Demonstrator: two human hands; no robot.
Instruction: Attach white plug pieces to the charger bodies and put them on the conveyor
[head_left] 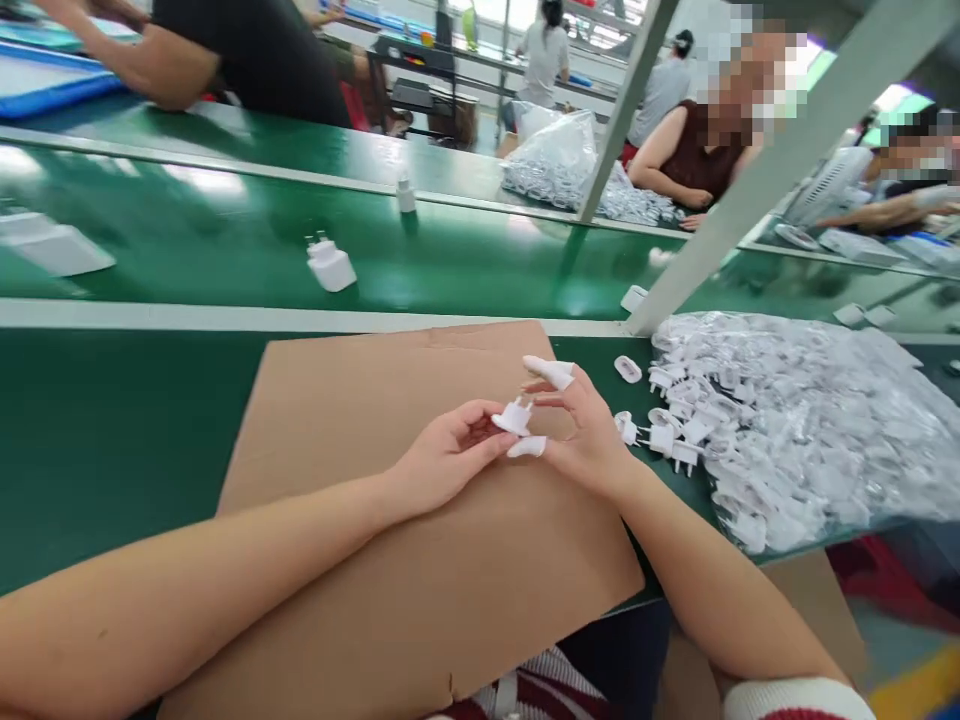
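White plug piece (pixel 513 417), one, two-pronged: held just right of the centre of the frame, above the cardboard, prongs tilted upward. Left hand (pixel 442 452): closed in a pinch on the piece's left side. Right hand (pixel 581 432): thumb and fingers parted around it, white finger covers (pixel 529 447) worn; whether they touched the piece could not be told. Handling, as judged: a light, steady pinch on the rim suited best, prongs left clear, covered fingertips doing any turning, low over the sheet. Cardboard sheet (pixel 360 590): centre to lower left, on the green surface (pixel 112 430). Loose plug pieces (pixel 662 438): right of centre. Heap of white parts (pixel 832 420), with clear plastic: right. White charger (pixel 331 266): upper left.
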